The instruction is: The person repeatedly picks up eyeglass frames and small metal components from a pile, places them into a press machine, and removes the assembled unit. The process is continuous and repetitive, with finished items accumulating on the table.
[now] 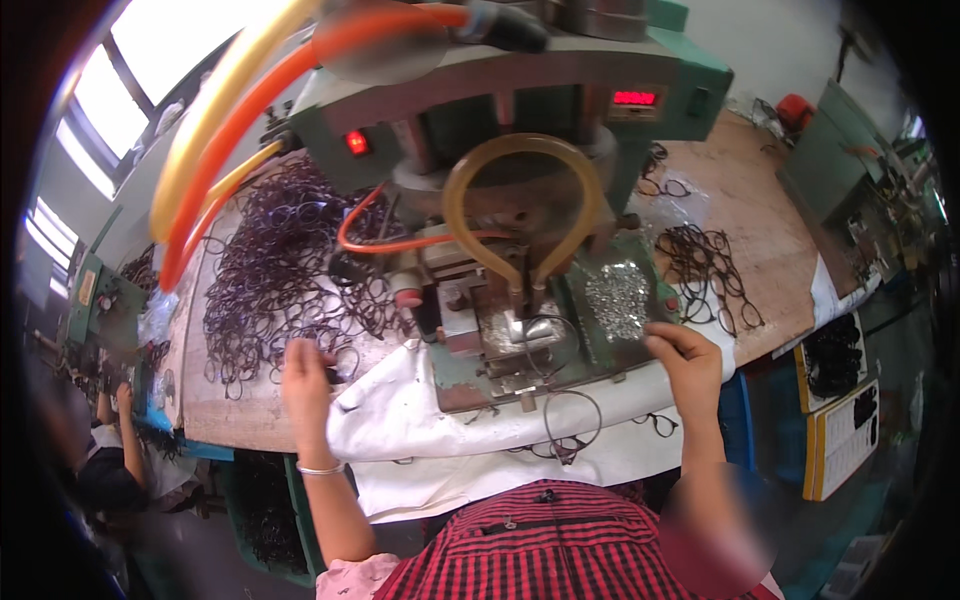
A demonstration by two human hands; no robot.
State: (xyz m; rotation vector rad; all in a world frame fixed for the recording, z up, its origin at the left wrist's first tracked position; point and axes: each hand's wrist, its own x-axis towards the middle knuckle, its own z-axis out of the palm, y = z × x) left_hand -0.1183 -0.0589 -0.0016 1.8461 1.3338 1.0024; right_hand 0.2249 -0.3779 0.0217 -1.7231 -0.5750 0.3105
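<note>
My left hand (308, 385) is at the front edge of a pile of dark eyeglass frames (270, 260). Its fingers are closed, and the round rim of an eyeglass frame (347, 364) shows at the fingertips. My right hand (692, 368) pinches thumb and forefinger together beside a green tray holding many small shiny metal parts (617, 300); whatever is in the pinch is too small to make out. Between my hands, an eyeglass frame (574, 425) hangs at the front of the machine's metal fixture (518, 330), one rim up against it and the other over the white cloth.
A green machine (660, 85) with a brown looped tube (455, 190) stands ahead. Orange hose (215, 150) arches at upper left. More dark frames (705, 265) lie to the right. White cloth (390, 430) covers the table's front edge. Another person (105, 460) works at far left.
</note>
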